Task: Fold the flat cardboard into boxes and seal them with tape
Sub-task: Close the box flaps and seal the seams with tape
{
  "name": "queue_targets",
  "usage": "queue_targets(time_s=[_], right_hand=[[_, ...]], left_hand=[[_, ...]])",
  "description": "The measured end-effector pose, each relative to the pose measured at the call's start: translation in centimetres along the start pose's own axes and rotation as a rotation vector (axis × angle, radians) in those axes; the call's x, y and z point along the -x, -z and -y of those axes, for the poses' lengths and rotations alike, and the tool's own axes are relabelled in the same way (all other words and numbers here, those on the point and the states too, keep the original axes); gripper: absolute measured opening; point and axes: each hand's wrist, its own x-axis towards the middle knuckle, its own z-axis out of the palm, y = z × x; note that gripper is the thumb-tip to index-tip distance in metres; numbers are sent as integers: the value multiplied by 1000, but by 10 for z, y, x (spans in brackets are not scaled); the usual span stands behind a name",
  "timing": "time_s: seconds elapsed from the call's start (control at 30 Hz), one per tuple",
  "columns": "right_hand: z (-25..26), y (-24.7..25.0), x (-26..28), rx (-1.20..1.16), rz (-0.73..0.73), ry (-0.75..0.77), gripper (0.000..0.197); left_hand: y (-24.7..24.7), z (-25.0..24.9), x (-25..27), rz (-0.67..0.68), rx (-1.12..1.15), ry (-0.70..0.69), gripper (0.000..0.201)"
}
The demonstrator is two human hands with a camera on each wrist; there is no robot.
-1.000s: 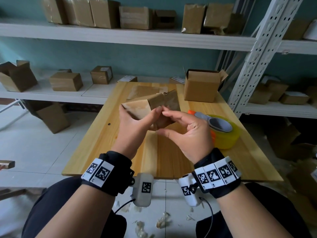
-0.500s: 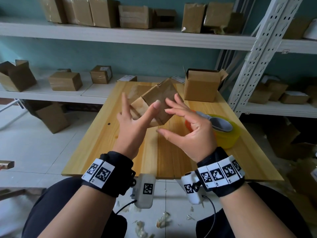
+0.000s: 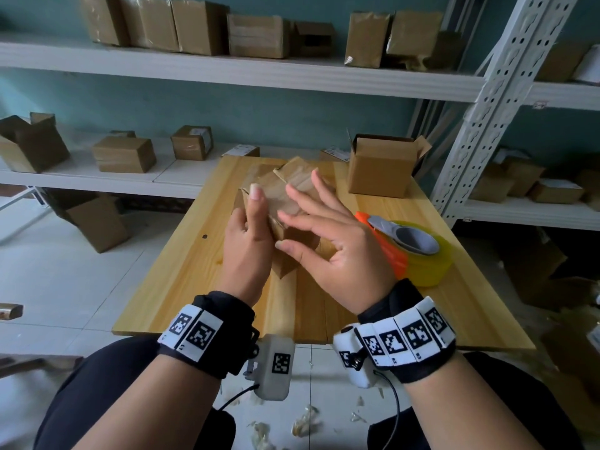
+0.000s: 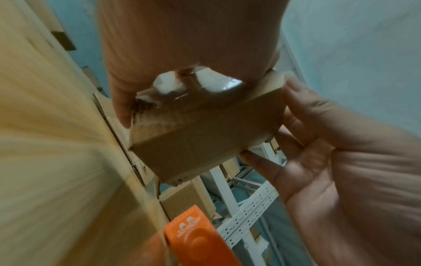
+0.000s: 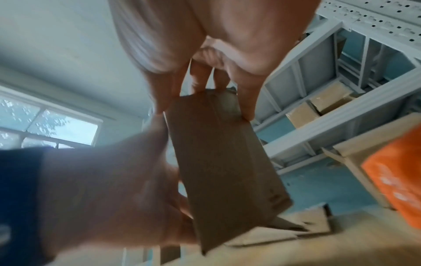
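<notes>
small box [image 3: 285,203] between both hands

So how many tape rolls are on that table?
1: a yellow tape roll in an orange dispenser, on the table right of the hands. Others may be hidden.

Left hand [image 3: 248,245]: bare, fingernails short and unpainted. Wrist is wearing a black fabric band [image 3: 224,332] bearing white tiles printed with black square codes. A pale grey camera pod [image 3: 274,368] is hanging under the band, carrying one black code; a thin black cable [image 3: 233,399] is trailing from it.

Right hand [image 3: 344,241]: bare, nails likewise short. Wrist is wearing a matching black band [image 3: 412,345] with a row of white coded tiles. A white pod [image 3: 355,358] is sitting beneath, a black cable [image 3: 394,414] looping down.

Legs: are wearing dark trousers [image 3: 104,407].
</notes>
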Motion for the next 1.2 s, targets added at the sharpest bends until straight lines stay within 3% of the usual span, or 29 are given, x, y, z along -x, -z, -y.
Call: queue_targets(time_s=[0.13,0.23,0.37,0.53,0.7,0.83,0.9,0.93,1.03,1.2], right_hand=[[10,-7,-11,-25,-1,-9,34],[7,-9,-12,1,-44,-23,33],[0,-6,-10,59,-86,-33,38],[-11,0,-7,125,-104,-165,67],[-29,15,1,188,-87,-459,79],[-50,17,10,55,-15,-576,82],[-56,15,13,-20,-28,-653,94],[-57,14,15,-29,-54,-691,94],[-61,16,18,7,-191,-681,53],[-64,20,20,-10,-255,-675,35]], left_hand=[[7,5,-8,61,116,11,106],[5,1,0,46,110,-64,82],[8,5,-5,-161,36,-75,94],[10,-5,-5,-282,217,-72,87],[10,-7,-4,-164,231,-259,56],[8,0,-3,-9,126,-316,66],[6,4,-4,36,93,-307,59],[5,7,-5,36,67,-309,51],[2,12,-7,11,57,-280,37],[-1,18,-9,-46,123,-225,33]])
